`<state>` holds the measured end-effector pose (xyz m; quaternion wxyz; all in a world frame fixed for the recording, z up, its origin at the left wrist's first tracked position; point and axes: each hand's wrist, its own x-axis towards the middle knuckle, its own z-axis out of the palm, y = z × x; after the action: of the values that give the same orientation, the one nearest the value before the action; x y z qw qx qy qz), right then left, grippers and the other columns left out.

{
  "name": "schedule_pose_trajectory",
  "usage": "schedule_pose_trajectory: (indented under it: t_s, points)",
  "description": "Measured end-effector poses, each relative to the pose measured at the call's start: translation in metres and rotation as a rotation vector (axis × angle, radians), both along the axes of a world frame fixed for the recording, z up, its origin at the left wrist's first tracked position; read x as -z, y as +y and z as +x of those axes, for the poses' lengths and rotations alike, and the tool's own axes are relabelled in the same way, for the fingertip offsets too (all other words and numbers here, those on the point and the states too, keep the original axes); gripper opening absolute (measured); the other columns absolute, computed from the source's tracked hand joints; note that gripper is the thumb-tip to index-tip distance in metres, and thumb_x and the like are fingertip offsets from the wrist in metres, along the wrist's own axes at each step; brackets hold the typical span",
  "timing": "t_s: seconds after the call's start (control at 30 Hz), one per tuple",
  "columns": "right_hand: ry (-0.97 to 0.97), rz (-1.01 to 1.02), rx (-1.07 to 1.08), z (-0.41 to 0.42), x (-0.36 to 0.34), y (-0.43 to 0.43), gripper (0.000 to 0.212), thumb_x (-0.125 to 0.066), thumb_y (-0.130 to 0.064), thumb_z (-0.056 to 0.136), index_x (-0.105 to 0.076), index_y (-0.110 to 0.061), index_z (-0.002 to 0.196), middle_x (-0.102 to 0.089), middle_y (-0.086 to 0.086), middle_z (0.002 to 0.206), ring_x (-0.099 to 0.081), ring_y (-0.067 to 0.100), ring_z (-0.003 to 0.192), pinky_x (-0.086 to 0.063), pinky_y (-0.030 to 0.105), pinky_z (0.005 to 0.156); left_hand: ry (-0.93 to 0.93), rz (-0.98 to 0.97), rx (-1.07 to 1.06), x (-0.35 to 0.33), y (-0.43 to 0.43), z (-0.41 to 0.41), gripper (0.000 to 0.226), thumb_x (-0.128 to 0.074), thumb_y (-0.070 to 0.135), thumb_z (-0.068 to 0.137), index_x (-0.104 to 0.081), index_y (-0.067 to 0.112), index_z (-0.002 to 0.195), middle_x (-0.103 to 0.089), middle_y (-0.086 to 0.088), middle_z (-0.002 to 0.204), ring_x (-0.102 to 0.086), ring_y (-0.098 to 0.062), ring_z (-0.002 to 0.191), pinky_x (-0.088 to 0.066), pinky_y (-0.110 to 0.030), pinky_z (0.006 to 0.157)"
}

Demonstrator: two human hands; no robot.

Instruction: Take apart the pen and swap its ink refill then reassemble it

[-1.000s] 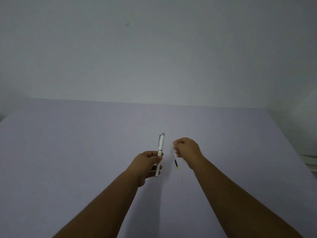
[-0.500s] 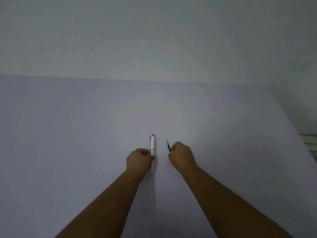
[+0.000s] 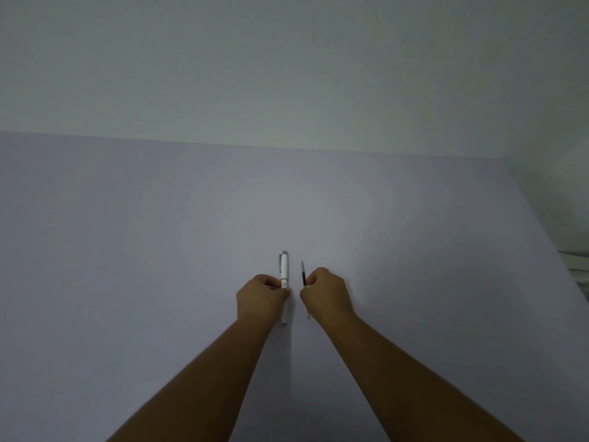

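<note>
Both hands are over the pale worktop, near its middle, w/ forearms coming from the lower edge. The left hand is closed around the white pen; the pen points away from the person, its clip end approx. toward the wall, its other end showing below the fist. The right hand is closed on the thin ink refill, dark part sticking out above the fingers, clear end below. Pen and refill are nearly parallel, just beside each other, not touching.

Glossy white plastic pen with a metallic-looking cap end; table smooth, matt, possibly paper-covered.
</note>
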<state>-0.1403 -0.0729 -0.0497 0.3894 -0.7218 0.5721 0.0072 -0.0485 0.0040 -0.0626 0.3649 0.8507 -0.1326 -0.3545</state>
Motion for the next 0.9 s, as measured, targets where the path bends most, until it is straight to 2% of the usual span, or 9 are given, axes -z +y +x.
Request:
schedule_pose_trajectory:
  t_s: [0.07,0.13,0.33,0.43,0.63,0.83,0.9]
  points:
    - [-0.004,0.0,0.003,-0.0001,0.0011,0.0009,0.015,-0.056,-0.01,0.081,-0.059,-0.01,0.096,-0.067,0.01,0.098,-0.064,0.026,0.086,-0.053,0.032,0.07,-0.022,0.005,0.015,0.0013,0.0002,0.0001,0.011,-0.071,0.023,0.079,-0.066,0.017,0.087,-0.06,0.01,0.069,-0.057,-0.005,0.064,-0.045,-0.017,0.057]
    - [-0.011,-0.003,0.005,-0.0003,0.0024,0.0013,0.014,-0.056,-0.011,0.082,-0.06,-0.01,0.096,-0.067,0.01,0.098,-0.064,0.025,0.086,-0.053,0.032,0.071,-0.031,0.001,0.022,0.0027,0.0003,0.0004,0.011,-0.071,0.022,0.079,-0.066,0.017,0.087,-0.059,0.011,0.068,-0.056,-0.003,0.063,-0.043,-0.016,0.056]
    - [-0.023,-0.011,0.002,-0.0009,0.0057,0.0013,0.014,-0.057,-0.013,0.082,-0.06,-0.011,0.096,-0.067,0.009,0.097,-0.064,0.025,0.085,-0.054,0.033,0.072,-0.046,0.018,0.033,0.0055,0.0009,0.0009,0.012,-0.07,0.024,0.08,-0.066,0.017,0.089,-0.063,0.005,0.075,-0.058,-0.009,0.066,-0.044,-0.019,0.059]
    - [-0.029,-0.012,-0.001,-0.0018,0.0072,0.0015,0.014,-0.058,-0.015,0.082,-0.06,-0.012,0.096,-0.067,0.008,0.096,-0.064,0.023,0.082,-0.052,0.03,0.068,-0.054,0.023,0.038,0.006,0.0006,0.0007,0.014,-0.069,0.024,0.081,-0.066,0.016,0.092,-0.064,0.004,0.078,-0.058,-0.009,0.067,-0.043,-0.018,0.058]
    - [-0.068,-0.017,0.01,-0.0042,0.0092,0.0033,0.017,-0.062,-0.02,0.081,-0.06,-0.013,0.096,-0.067,0.007,0.094,-0.062,0.021,0.078,-0.048,0.026,0.064,-0.065,0.029,0.046,0.0049,0.0023,0.0001,0.019,-0.07,0.024,0.08,-0.065,0.015,0.096,-0.063,0.003,0.081,-0.059,-0.012,0.073,-0.045,-0.021,0.067]
    - [-0.075,-0.009,0.029,-0.0062,0.0081,0.0031,0.018,-0.063,-0.022,0.08,-0.059,-0.015,0.096,-0.058,-0.001,0.083,-0.059,0.018,0.076,-0.045,0.024,0.062,-0.066,0.027,0.041,0.0021,0.0047,0.0003,0.021,-0.07,0.024,0.08,-0.064,0.014,0.098,-0.064,0.001,0.084,-0.059,-0.013,0.075,-0.046,-0.023,0.07]
    - [-0.079,-0.012,0.031,-0.0071,0.0074,0.0029,0.017,-0.064,-0.022,0.08,-0.059,-0.015,0.094,-0.059,-0.001,0.083,-0.058,0.017,0.072,-0.043,0.021,0.056,-0.058,0.029,0.035,0.0,0.0053,0.0007,0.022,-0.07,0.025,0.08,-0.064,0.013,0.098,-0.064,0.0,0.085,-0.06,-0.015,0.076,-0.048,-0.025,0.071]
